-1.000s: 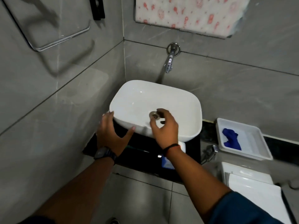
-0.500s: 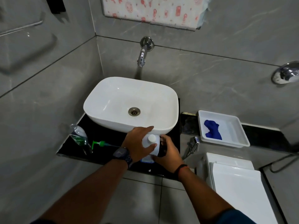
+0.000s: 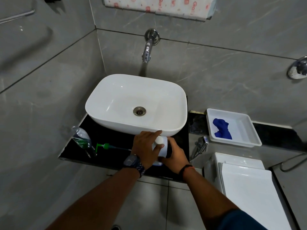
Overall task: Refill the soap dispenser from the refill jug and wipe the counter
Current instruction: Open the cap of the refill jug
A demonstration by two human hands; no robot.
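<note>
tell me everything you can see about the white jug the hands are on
The refill jug looks like white plastic, with a round white cap on top and a pale blue patch at its base. It stands upright on the black counter, just in front of the white basin. The left hand wraps its cap and neck; the right hand holds the body. Much of it is hidden.

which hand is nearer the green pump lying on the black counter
Left. The left hand sits just right of the green pump; the right hand is farther right, behind the white refill jug.
</note>
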